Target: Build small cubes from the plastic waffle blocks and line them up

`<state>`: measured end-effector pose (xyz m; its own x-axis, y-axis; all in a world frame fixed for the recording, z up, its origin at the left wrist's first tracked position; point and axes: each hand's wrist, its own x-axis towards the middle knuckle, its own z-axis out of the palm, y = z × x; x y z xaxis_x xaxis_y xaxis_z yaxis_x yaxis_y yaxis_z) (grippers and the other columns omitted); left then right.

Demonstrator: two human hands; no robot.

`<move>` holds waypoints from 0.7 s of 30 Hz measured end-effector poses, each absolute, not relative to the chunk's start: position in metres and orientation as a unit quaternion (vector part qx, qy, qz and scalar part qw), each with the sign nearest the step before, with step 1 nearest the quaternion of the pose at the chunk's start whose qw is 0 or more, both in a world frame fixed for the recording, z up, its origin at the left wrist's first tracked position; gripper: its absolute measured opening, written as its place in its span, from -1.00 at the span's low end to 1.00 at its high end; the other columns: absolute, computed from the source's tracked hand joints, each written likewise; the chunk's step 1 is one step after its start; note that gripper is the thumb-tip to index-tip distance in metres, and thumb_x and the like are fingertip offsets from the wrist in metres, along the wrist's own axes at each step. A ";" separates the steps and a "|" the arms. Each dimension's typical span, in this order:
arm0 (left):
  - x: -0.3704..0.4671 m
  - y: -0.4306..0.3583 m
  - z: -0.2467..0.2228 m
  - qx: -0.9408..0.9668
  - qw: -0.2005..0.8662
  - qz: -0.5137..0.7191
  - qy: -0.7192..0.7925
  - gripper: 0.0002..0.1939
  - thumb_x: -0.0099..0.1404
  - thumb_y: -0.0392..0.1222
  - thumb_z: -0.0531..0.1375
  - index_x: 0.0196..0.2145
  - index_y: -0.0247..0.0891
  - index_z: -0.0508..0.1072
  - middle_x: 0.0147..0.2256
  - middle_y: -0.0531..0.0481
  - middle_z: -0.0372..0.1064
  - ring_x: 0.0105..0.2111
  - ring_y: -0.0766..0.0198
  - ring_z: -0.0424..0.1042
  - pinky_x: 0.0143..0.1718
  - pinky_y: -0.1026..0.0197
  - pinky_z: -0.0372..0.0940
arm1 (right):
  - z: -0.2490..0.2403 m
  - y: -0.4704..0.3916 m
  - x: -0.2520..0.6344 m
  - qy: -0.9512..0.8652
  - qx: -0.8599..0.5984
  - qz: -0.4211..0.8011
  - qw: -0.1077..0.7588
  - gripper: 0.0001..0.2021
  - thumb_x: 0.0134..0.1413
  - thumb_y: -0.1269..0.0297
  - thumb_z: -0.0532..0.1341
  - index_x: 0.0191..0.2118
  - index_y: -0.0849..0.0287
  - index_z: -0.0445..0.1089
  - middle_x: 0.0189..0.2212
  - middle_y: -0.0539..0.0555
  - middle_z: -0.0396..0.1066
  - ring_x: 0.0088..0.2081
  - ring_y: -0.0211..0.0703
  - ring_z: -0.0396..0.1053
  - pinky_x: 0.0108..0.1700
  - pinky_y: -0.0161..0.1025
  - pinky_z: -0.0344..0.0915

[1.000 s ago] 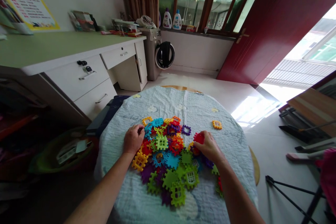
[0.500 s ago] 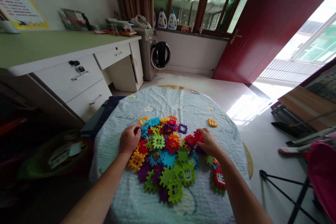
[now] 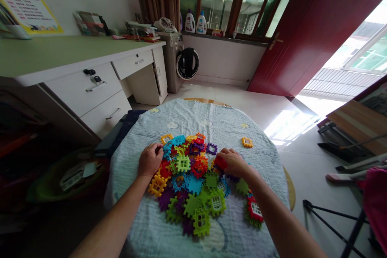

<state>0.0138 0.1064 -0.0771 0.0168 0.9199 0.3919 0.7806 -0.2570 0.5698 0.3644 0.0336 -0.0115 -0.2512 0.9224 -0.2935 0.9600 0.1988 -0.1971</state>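
Observation:
A pile of colourful plastic lattice blocks [image 3: 194, 183] lies on a round table [image 3: 133, 225] with a pale blue cloth. My left hand [image 3: 150, 159] rests at the pile's left edge beside blue blocks [image 3: 177, 141], fingers curled; what they hold, if anything, is hidden. At the pile's right side, my right hand [image 3: 232, 162] has its fingers closed on a red block [image 3: 220, 161]. A purple square frame [image 3: 211, 148] lies just beyond it. Near my right forearm is a red block with a white window [image 3: 254, 209]. One orange block [image 3: 247, 142] lies apart at the right.
Behind on the left stands a desk [image 3: 69, 54] with drawers. A washing machine [image 3: 174, 62] with its door open is beyond the table. To the right are a red door [image 3: 305, 28], black metal legs [image 3: 332, 212] and a pink seat [image 3: 376, 201].
My right hand has moved left with the red block, towards the pile. My left hand stays at the pile's left edge. The view has shifted slightly.

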 end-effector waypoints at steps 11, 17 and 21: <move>0.014 0.107 -0.079 0.706 0.098 0.365 0.599 -0.82 0.20 -0.19 0.04 -0.34 -0.21 0.43 -0.29 -0.09 0.47 -0.24 0.11 0.43 -0.10 0.09 0.30 | 0.000 0.084 0.413 0.718 0.689 -0.096 0.014 -0.58 -0.14 0.18 0.31 -0.10 0.21 0.39 -0.14 0.20 0.32 -0.15 0.01 0.28 -0.20 -0.21 0.13; 0.014 0.107 -0.078 0.705 0.101 0.363 0.601 -0.82 0.20 -0.18 0.04 -0.33 -0.21 0.42 -0.29 -0.09 0.47 -0.24 0.10 0.43 -0.10 0.08 0.30 | -0.021 0.098 0.436 0.693 0.713 -0.108 0.008 -0.46 -0.25 0.14 0.40 -0.06 0.22 0.42 -0.13 0.19 0.34 -0.16 -0.01 0.31 -0.18 -0.24 0.15; 0.014 0.106 -0.077 0.708 0.098 0.359 0.601 -0.81 0.21 -0.17 0.03 -0.33 -0.21 0.43 -0.29 -0.09 0.46 -0.23 0.10 0.42 -0.08 0.07 0.28 | -0.024 0.097 0.437 0.695 0.710 -0.114 -0.001 -0.46 -0.20 0.15 0.37 -0.02 0.22 0.41 -0.09 0.20 0.33 -0.13 -0.02 0.30 -0.15 -0.25 0.16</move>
<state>0.0141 0.1061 -0.0767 0.0206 0.9202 0.3910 0.7800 -0.2594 0.5695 0.4372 0.0967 -0.0243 0.0074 0.9872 -0.1596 0.9865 -0.0333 -0.1604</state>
